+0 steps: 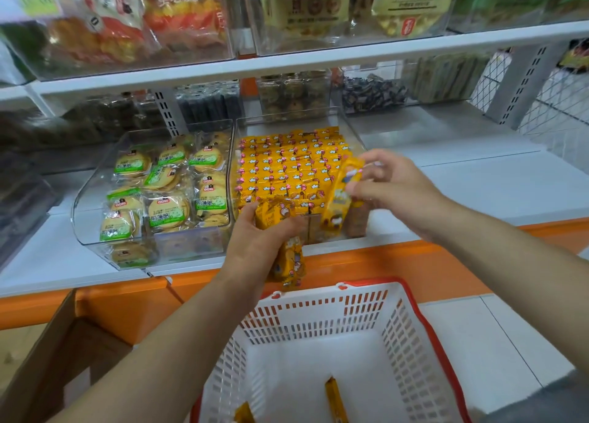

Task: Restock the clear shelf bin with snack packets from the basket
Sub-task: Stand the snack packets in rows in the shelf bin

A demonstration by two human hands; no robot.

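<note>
Below both hands: white slotted plastic basket with red rim (pixel 366 284), nearly empty, two loose yellow foil snack packets (pixel 334 400) on its floor.
Above basket: left hand (pixel 255 241) grips bundle of same yellow packets (pixel 291 263), bundle hanging down past shelf edge.
Right hand (pixel 395 190), right of left hand and slightly farther, pinches single yellow packet (pixel 342 196); long axis near upright (top tilted right).
Just ahead of both hands: clear plastic shelf bin (pixel 352 129), rows packed tight.
Right hand nearer front-right corner; packet likely slots in upright there.
</note>
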